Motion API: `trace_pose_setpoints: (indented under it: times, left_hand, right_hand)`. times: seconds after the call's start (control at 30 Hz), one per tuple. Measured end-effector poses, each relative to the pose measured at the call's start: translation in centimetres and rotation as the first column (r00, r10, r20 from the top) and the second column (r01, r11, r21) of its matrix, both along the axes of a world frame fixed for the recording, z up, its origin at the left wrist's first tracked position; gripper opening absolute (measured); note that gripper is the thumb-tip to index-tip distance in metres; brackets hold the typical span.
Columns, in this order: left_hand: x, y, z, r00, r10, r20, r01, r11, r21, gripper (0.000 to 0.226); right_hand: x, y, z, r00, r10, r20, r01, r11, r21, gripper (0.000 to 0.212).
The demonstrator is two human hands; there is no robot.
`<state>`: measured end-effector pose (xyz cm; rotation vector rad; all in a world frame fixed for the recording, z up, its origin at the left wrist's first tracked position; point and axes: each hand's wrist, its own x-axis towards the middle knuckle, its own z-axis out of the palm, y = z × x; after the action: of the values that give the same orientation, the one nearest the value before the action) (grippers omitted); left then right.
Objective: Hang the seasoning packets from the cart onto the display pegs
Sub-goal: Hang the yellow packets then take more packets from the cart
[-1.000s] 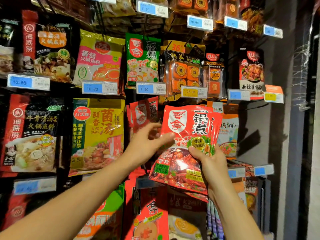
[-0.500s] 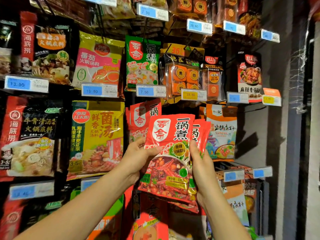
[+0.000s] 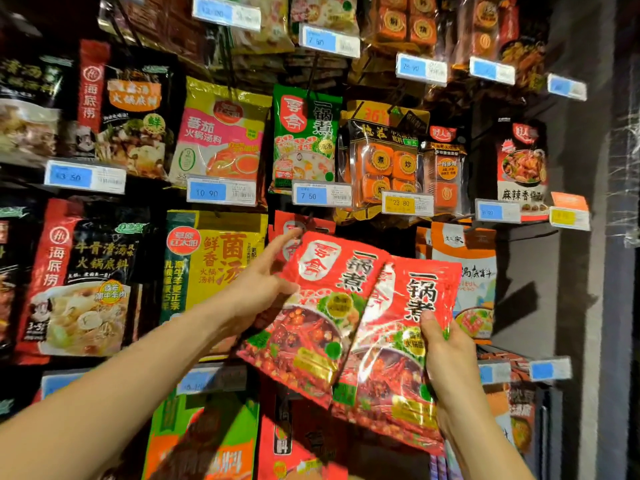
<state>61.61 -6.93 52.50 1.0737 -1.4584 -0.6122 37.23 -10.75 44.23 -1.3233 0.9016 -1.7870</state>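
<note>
Red foil sits nearest: two matching seasoning packets held up side by side in front of the display. The left hand (image 3: 263,289) pinches the left red packet (image 3: 325,306) at its left edge, thumb pressed on the printed front, the other fingers behind it, and the index finger stretched up towards the shelf. This packet is tilted, and its right edge overlaps the right red packet (image 3: 398,362). The right hand (image 3: 450,358) grips that second packet along its right side, thumb on the front and fingers curled round the back. Just behind the raised index finger, the hanging red packets (image 3: 281,224) of the same design already sit on a peg; whether the finger touches them I cannot tell. To their left hangs a yellow packet (image 3: 214,265), and to their right an orange-and-white packet (image 3: 474,271), partly hidden by the held ones. Above, a blue price tag (image 3: 320,195) reading 7.50 sits under a green packet (image 3: 304,140) of the same brand, with a clear pack of orange cubes (image 3: 384,161) beside it.
</note>
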Motion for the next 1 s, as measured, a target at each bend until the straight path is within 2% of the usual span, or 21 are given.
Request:
trace_pose_setpoints:
  times: [0.13, 0.2, 0.33, 0.5, 0.67, 0.83, 1.0]
  left_hand:
    - [1.6, -0.5, 1.8, 0.998, 0.053, -0.030, -0.052, 0.999, 0.011, 0.078]
    - [1.7, -0.7, 2.3, 0.995, 0.093, -0.038, -0.093, 0.996, 0.012, 0.066]
    - [0.8, -0.8, 2.4, 0.973, 0.224, -0.047, -0.228, 0.964, -0.139, 0.049]
    - [0.9, -1.8, 2.4, 0.948, 0.316, -0.029, -0.314, 0.919, -0.239, 0.050]
    - [0.8, -2.6, 2.9, 0.936, 0.352, 0.013, -0.336, 0.903, -0.267, 0.059]
    - [0.6, -3.4, 3.5, 0.879, 0.466, 0.106, -0.418, 0.857, -0.302, 0.060]
    - [0.8, -4.7, 3.4, 0.856, 0.490, 0.164, -0.454, 0.865, -0.215, 0.061]
  right_hand:
    - [0.0, -0.5, 0.2, 1.000, 0.010, 0.001, -0.010, 1.000, 0.005, 0.036]
    - [0.1, -0.9, -0.1, 1.000, -0.016, 0.010, 0.016, 0.999, 0.031, 0.052]
    - [0.1, -1.3, -0.3, 1.000, -0.008, 0.025, 0.007, 0.998, 0.061, 0.043]
    - [-0.2, -0.8, 0.2, 1.000, -0.007, 0.008, 0.007, 0.998, 0.067, 0.016]
    - [-0.5, -0.4, 0.6, 1.000, -0.015, -0.019, 0.015, 0.999, 0.028, 0.010]
    - [-0.6, -0.4, 0.4, 1.000, -0.011, -0.019, 0.011, 1.000, 0.015, 0.015]
    - [-0.8, -0.4, 0.5, 1.000, -0.012, -0.026, 0.013, 1.000, 0.022, 0.021]
